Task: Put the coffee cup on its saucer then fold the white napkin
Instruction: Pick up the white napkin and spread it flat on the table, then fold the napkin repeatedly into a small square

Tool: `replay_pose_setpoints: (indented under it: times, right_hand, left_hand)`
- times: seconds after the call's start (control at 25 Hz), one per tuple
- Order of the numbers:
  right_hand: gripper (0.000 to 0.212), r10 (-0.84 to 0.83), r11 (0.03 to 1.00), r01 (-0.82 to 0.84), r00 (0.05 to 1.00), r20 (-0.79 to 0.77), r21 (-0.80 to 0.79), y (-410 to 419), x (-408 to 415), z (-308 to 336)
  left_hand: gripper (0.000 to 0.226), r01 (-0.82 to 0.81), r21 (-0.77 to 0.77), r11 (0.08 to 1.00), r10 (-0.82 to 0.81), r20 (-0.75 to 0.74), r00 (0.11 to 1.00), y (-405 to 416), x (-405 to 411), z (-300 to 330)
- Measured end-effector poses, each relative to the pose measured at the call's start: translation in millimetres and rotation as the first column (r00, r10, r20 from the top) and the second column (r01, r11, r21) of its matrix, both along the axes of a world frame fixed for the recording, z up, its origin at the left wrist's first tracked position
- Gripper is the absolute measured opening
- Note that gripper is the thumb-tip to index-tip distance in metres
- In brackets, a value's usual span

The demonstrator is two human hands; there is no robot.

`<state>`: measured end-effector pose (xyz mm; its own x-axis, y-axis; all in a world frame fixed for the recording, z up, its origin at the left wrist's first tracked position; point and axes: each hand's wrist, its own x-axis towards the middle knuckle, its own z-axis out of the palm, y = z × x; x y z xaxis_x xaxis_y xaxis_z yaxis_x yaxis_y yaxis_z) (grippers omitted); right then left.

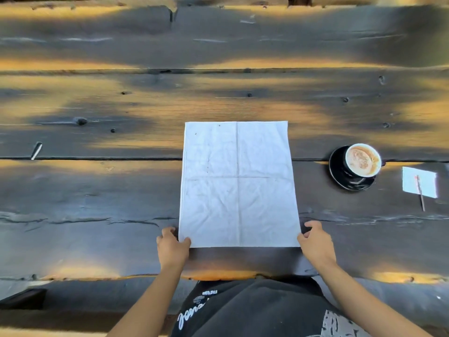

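Note:
The white napkin (pixel 237 186) lies spread flat on the dark wooden table, creased into quarters. My left hand (pixel 172 246) pinches its near left corner. My right hand (pixel 317 240) pinches its near right corner. To the right, the black coffee cup (pixel 362 160), full of foamy coffee, stands on its black saucer (pixel 339 175), set toward the saucer's far right side.
A small white paper (pixel 419 182) with a thin stick (pixel 420 193) across it lies at the far right. A white sliver (pixel 36 150) sticks out of a plank gap at the left. The table's near edge (pixel 218 276) runs just above my lap.

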<state>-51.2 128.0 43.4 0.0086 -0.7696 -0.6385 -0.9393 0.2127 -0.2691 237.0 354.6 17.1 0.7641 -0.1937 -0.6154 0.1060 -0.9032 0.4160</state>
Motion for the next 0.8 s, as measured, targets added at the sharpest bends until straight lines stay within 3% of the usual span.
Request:
replay_pose_setpoints:
  times: [0.04, 0.16, 0.24, 0.36, 0.4, 0.48, 0.6, 0.72, 0.8]
  right_hand:
    - [0.007, 0.028, 0.999, -0.028, 0.999, -0.023, 0.016, -1.3, 1.7, 4.9]
    - [0.028, 0.138, 0.99, -0.135, 0.985, -0.101, 0.035, -2.2, 6.5, 13.1]
    - [0.028, 0.11, 0.993, -0.108, 0.992, -0.056, 0.041, -5.3, 4.4, 14.1]
    - [0.003, -0.105, 0.991, 0.09, 0.98, 0.167, 0.095, -8.2, 5.3, 25.3]
    - [0.008, -0.176, 0.982, 0.15, 0.95, 0.258, 0.117, -8.5, 6.2, 30.5]
    - [0.018, -0.239, 0.97, 0.199, 0.889, 0.39, 0.14, -11.0, 6.2, 39.2]
    - [0.032, -0.384, 0.922, 0.275, 0.745, 0.545, 0.273, -21.9, 2.9, 49.3]
    - [0.042, -0.375, 0.92, 0.19, 0.676, 0.634, 0.342, -33.7, 1.7, 54.3]
    - [0.029, -0.327, 0.942, 0.177, 0.686, 0.651, 0.287, -44.3, 7.0, 54.5]
  left_hand:
    - [0.043, -0.074, 0.035, 0.997, 0.076, -0.044, 0.996, -1.7, -0.7, 1.5]
    - [0.017, -0.123, 0.071, 0.99, 0.129, -0.102, 0.986, -4.3, -6.2, 8.7]
    - [0.028, -0.159, 0.026, 0.987, 0.161, -0.102, 0.982, -5.1, -9.2, 12.5]
    - [0.016, -0.243, -0.045, 0.969, 0.238, -0.101, 0.966, -5.6, -7.2, 25.7]
    - [0.009, -0.296, -0.099, 0.95, 0.283, -0.127, 0.951, -6.1, -5.3, 29.2]
    - [0.027, -0.372, -0.231, 0.899, 0.337, -0.176, 0.925, -7.3, 0.1, 40.3]
    - [0.027, -0.392, -0.397, 0.83, 0.317, -0.242, 0.917, -10.3, 11.7, 59.7]
    - [0.027, -0.411, -0.482, 0.774, 0.259, -0.352, 0.899, -13.1, 29.7, 66.8]
    - [0.025, -0.35, -0.514, 0.783, 0.185, -0.345, 0.92, -17.7, 43.2, 67.9]
